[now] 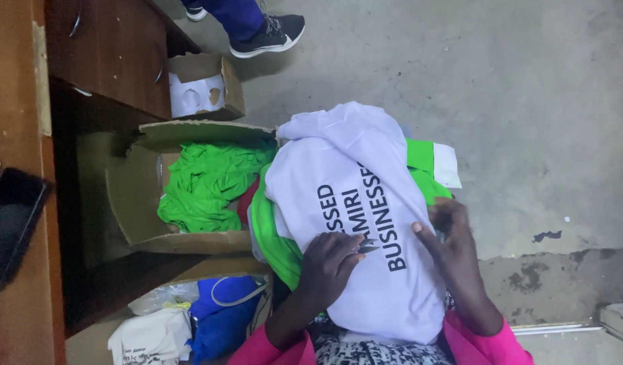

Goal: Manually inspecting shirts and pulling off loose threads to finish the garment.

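Fingers (349, 245) of the left hand (328, 267) pinch a small dark pointed tool, probably thread snips (367, 246), against the white printed cotton T-shirt (352, 203) that lies bunched on the person's lap. The right hand (453, 236) grips the shirt's far edge, fingers curled into the cloth and thumb stretched across it. A slip of those points could nick the fabric or the nearby thumb, since the cloth is loose and rumpled beneath them. Bright green garments (271, 233) sit under the shirt and could slide off onto the grey concrete floor (514, 101). Beyond them an open brown cardboard box (139, 203) holds more green cloth, crowding the left side. Nearer, blue and white bags (210, 311) lie beside a wooden table (21, 135), and another person's dark shoe (271, 34) stands farther off.
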